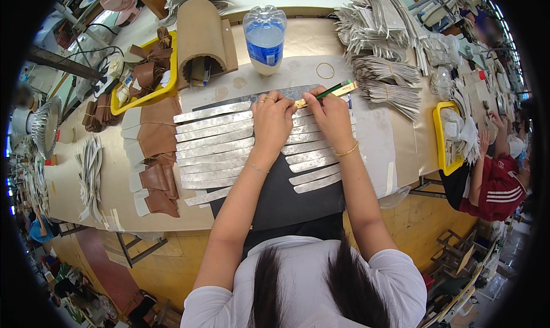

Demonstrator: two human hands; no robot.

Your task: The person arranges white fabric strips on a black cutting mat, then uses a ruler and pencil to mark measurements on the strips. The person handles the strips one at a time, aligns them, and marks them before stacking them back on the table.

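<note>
On the left a yellow tray (144, 101) sits near flat brown pieces (157, 139), then comes a row of gray strips (215, 138) with the left hand (270, 125) at its top right corner, fingers bent close together, but I cannot tell if they pinch anything. A thin yellow stick (301, 103) runs from there to the right hand (332, 119), which pinches a green pencil (335, 90) above more strips (312, 161), and farther right lie white bundles (392, 97).

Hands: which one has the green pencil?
The right hand: the green pencil sticks out from its fingers, slanting up to the right. The left hand, with a ring on a finger, shows no pencil.
</note>
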